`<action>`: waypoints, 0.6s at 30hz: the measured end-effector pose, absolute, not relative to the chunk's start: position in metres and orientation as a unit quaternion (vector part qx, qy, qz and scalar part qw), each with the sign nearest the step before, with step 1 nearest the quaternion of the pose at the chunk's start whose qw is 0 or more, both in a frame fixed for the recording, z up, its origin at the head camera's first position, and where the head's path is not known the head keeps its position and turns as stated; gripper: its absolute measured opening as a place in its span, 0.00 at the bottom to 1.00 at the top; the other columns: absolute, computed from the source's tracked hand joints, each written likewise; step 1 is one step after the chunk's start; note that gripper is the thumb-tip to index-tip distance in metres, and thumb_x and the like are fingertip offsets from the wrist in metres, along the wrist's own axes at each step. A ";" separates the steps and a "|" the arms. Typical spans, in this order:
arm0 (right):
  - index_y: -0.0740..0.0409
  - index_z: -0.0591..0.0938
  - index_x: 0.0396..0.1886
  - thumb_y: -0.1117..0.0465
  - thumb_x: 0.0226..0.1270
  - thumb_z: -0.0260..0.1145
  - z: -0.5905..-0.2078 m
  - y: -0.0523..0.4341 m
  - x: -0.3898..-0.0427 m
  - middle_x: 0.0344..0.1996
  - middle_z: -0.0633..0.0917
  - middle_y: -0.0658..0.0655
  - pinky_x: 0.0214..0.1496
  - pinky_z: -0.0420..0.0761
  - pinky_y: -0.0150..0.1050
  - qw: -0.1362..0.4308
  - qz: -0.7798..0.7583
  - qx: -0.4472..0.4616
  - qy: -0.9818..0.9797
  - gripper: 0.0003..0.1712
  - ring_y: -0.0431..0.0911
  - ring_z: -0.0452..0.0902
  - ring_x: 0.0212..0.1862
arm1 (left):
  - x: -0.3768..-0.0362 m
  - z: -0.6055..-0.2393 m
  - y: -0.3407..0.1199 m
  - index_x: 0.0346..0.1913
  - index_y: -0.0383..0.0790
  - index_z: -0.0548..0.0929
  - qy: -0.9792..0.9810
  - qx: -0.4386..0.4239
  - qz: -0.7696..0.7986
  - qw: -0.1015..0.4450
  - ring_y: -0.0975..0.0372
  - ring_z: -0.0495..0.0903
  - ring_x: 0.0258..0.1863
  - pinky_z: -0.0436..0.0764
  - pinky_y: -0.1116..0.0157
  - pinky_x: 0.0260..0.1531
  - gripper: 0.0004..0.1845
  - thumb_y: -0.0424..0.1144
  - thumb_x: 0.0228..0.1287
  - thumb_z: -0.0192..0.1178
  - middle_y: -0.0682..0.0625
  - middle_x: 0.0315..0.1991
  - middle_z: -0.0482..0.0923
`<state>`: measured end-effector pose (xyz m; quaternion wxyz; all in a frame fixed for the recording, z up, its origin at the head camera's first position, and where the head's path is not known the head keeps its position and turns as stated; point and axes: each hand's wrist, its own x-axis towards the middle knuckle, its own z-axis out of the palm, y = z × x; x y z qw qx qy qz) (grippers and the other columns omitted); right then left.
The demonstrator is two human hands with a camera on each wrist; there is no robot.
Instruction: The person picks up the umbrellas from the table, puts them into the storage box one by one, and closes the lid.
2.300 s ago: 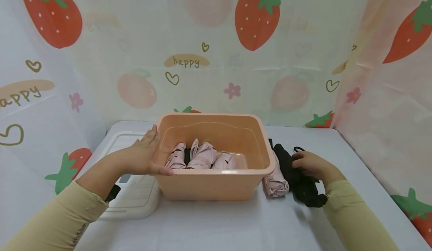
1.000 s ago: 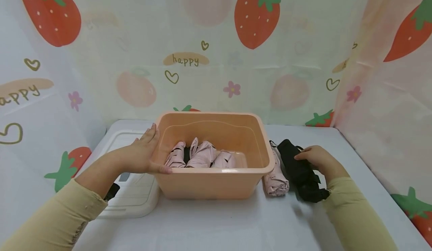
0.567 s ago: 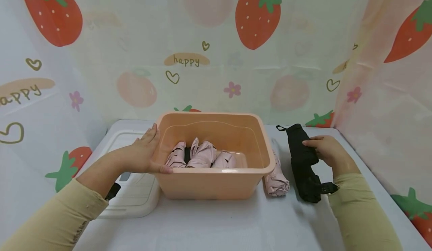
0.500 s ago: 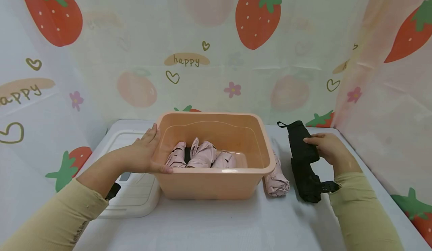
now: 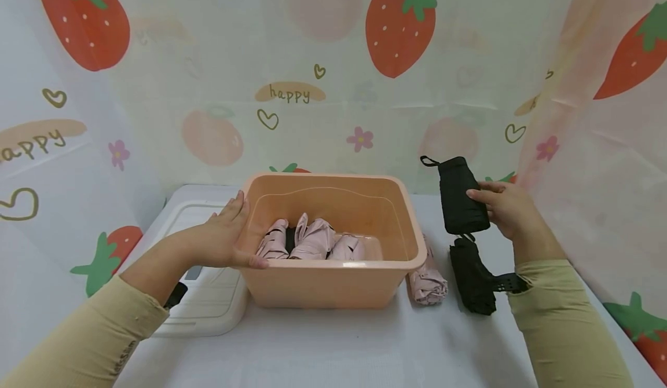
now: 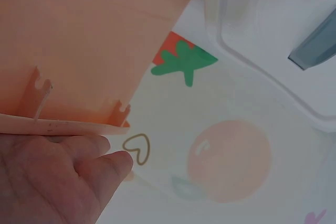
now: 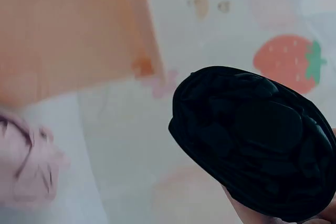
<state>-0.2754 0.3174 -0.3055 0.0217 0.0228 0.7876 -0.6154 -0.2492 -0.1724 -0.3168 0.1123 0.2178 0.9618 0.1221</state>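
My right hand [image 5: 508, 208] pinches a folded black umbrella [image 5: 461, 197] between thumb and fingers, raised above the table at the right, its wrist loop pointing left. In the right wrist view the umbrella's bunched end [image 7: 257, 140] faces the camera. A second black umbrella [image 5: 471, 275] lies beneath, and a rolled pink umbrella [image 5: 427, 281] lies beside the bin. Straight fingers of my left hand [image 5: 221, 234] rest against the left rim of the peach plastic bin [image 5: 323, 286], its thumb along the front rim. Several folded pink umbrellas [image 5: 315, 240] and something black lie inside the bin.
A white lid [image 5: 203, 313] with grey latches lies flat left of the bin, partly under my left forearm. A strawberry-print cloth [image 5: 307, 40] hangs behind and along both sides of the white table [image 5: 333, 353].
My right hand has taken hold of one black umbrella and lifted it up from the table, leaving the other black one lying there. My left hand has stayed at the bin's rim.
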 end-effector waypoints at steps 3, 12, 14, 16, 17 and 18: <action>0.71 0.50 0.69 0.57 0.64 0.60 -0.298 0.305 -0.273 0.39 0.77 0.49 0.37 0.79 0.27 0.015 -0.643 0.009 0.765 0.42 0.33 0.78 0.33 | -0.250 -0.317 -0.173 0.68 0.25 0.32 0.962 0.220 0.120 0.110 0.44 0.30 0.69 0.44 0.42 0.63 0.74 0.79 0.34 0.54 0.34 0.70 0.23; 0.68 0.54 0.69 0.58 0.66 0.58 -0.283 0.265 -0.274 0.51 0.72 0.61 0.38 0.79 0.29 0.027 -0.623 -0.013 0.781 0.38 0.33 0.79 0.34 | -0.252 -0.320 -0.173 0.68 0.25 0.33 0.961 0.221 0.125 0.110 0.45 0.30 0.69 0.44 0.42 0.63 0.74 0.79 0.34 0.54 0.34 0.70 0.23; 0.66 0.54 0.69 0.58 0.67 0.57 -0.282 0.257 -0.275 0.57 0.67 0.67 0.39 0.79 0.29 0.036 -0.612 -0.017 0.790 0.36 0.32 0.78 0.34 | -0.252 -0.320 -0.173 0.68 0.24 0.33 0.961 0.221 0.124 0.110 0.44 0.30 0.69 0.44 0.42 0.63 0.74 0.79 0.34 0.54 0.34 0.70 0.23; 0.66 0.54 0.69 0.59 0.67 0.57 -0.282 0.250 -0.277 0.59 0.65 0.70 0.40 0.79 0.29 0.047 -0.608 -0.019 0.792 0.36 0.32 0.78 0.34 | -0.251 -0.320 -0.173 0.68 0.24 0.34 0.961 0.220 0.123 0.110 0.44 0.30 0.69 0.44 0.42 0.63 0.74 0.79 0.34 0.54 0.34 0.70 0.23; 0.65 0.55 0.69 0.59 0.67 0.57 -0.283 0.246 -0.277 0.59 0.66 0.71 0.40 0.79 0.30 0.051 -0.608 -0.021 0.792 0.35 0.33 0.79 0.35 | -0.251 -0.319 -0.173 0.68 0.24 0.34 0.961 0.220 0.123 0.110 0.44 0.30 0.69 0.44 0.42 0.63 0.74 0.79 0.34 0.54 0.34 0.70 0.23; 0.65 0.55 0.69 0.60 0.67 0.57 -0.283 0.242 -0.278 0.59 0.66 0.71 0.40 0.79 0.31 0.056 -0.606 -0.022 0.793 0.35 0.34 0.79 0.35 | -0.251 -0.319 -0.173 0.68 0.24 0.34 0.961 0.219 0.124 0.111 0.44 0.30 0.69 0.43 0.42 0.63 0.74 0.79 0.34 0.55 0.34 0.70 0.23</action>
